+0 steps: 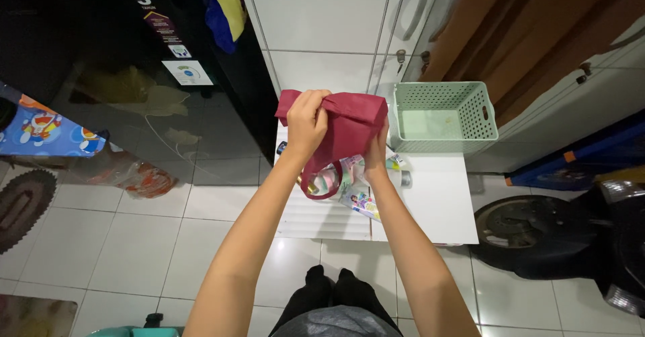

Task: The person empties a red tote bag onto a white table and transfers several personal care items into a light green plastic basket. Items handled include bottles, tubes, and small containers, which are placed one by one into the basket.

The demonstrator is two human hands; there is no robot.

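Hands: two, both raised above the surface; the left hand (306,123) grips the upper left of the bag, the right hand (376,150) holds its lower right side.
Fingers: the left fingers (314,102) are curled and pinching the bag's folded top edge; the right fingers are mostly hidden behind the cloth, so whether they are pressed together or spread cannot be told.
Bag: one dark red cloth bag (346,125), held in the air over the far left part of the surface, its loop handle (316,179) hanging down below it.
Basket: one pale green perforated plastic basket (443,116), empty inside, standing at the far right corner of the surface.
Small items: a few colourful packets (359,199) lie near the middle of the surface under the bag; their exact count cannot be told.
Surface: one low white surface (433,206), standing on the floor.
Room: white tiled floor (134,243), a black glossy refrigerator (134,75) at left, a white cabinet (322,21) behind, an orange-brown curtain (524,34) and a dark wheel (524,226) at right.
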